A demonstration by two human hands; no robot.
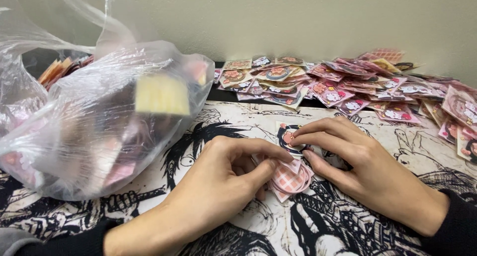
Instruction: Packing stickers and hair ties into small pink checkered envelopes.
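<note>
Both hands meet at centre over a printed mat (pixel 348 226): left hand (pixel 223 179) pinches a pink checked card with hair ties (pixel 289 180) narrowly; right hand (pixel 357 159) presses a round charm (pixel 287 137) at 12 o'clock of it. Fitting appears under way; seating the charm likely needs fine alignment. Clear bag (pixel 94 122) crowds 9 o'clock; packet pile (pixel 348 84) lies at 1 o'clock.

Pink checked card (pixel 288 180) with pink ring, flat on mat, centre; round cartoon sticker (pixel 287 137) touching at 12 o'clock.
</note>
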